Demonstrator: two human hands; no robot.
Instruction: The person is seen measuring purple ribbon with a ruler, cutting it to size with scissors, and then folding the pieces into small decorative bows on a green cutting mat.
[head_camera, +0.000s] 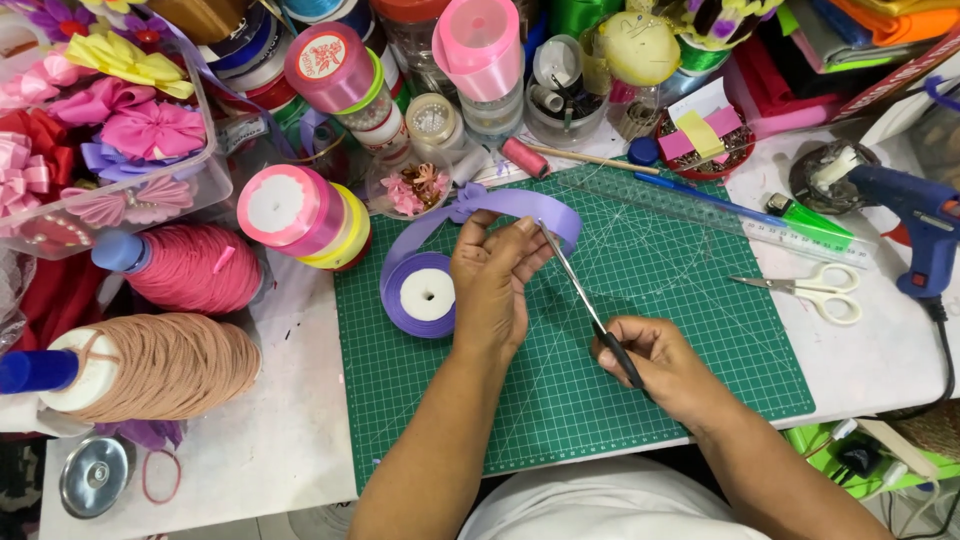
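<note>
My left hand (492, 285) pinches a strip of lilac ribbon (520, 205) that loops up and back down to its spool (425, 295) lying flat on the green cutting mat (680, 330). My right hand (655, 365) grips dark-handled scissors (585, 300). Their slim blades point up and left, and the tips meet the ribbon right at my left fingertips.
White-handled scissors (815, 290), a clear ruler (700, 205) and a blue glue gun (915, 225) lie to the right. Pink and yellow ribbon rolls (300, 215), two thread cones (180, 270), a box of ribbon flowers (100, 120) and several jars crowd the left and back.
</note>
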